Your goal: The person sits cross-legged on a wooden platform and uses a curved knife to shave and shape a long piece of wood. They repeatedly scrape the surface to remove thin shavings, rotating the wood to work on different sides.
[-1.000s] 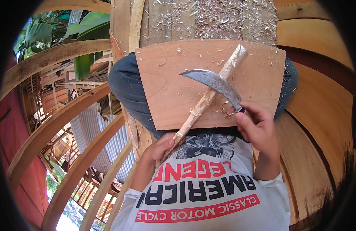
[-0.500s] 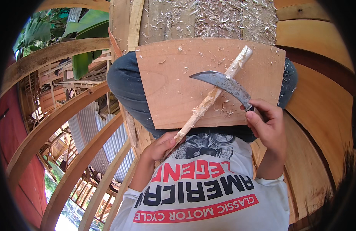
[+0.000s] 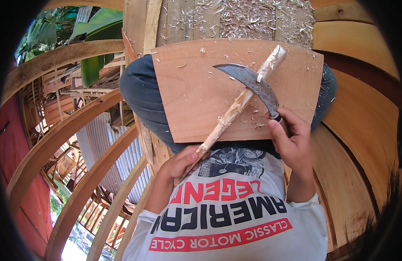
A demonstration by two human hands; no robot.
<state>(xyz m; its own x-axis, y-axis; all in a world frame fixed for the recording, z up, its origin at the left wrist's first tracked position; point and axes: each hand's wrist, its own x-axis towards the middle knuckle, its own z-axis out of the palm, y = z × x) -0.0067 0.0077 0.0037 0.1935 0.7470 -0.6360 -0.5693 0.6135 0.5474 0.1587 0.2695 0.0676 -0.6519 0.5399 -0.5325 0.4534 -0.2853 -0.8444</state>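
My left hand [image 3: 183, 162] is closed around the near end of a pale, partly peeled wooden stick [image 3: 229, 116]. The stick slants up to the right across a flat wooden board [image 3: 188, 95] lying over my lap, its far end near the board's top edge. My right hand [image 3: 292, 135] grips the dark handle of a curved knife [image 3: 253, 83], its fingers wrapped round. The blade crosses over the stick at about its upper middle, its tip pointing left. Rough, shaved patches show along the stick. Most of the handle is hidden by my fingers.
Small curled shavings [image 3: 256, 122] lie on the board, and many more cover the planks [image 3: 249, 19] beyond it. Curved wooden rails [image 3: 86, 191] stand on the left, with corrugated metal sheets [image 3: 127, 161] below them. Wide wooden slats [image 3: 357, 95] line the right side.
My right hand and the knife have shifted toward the left and slightly away from me, and the blade has turned steeper. My left hand still holds the stick in nearly the same place.
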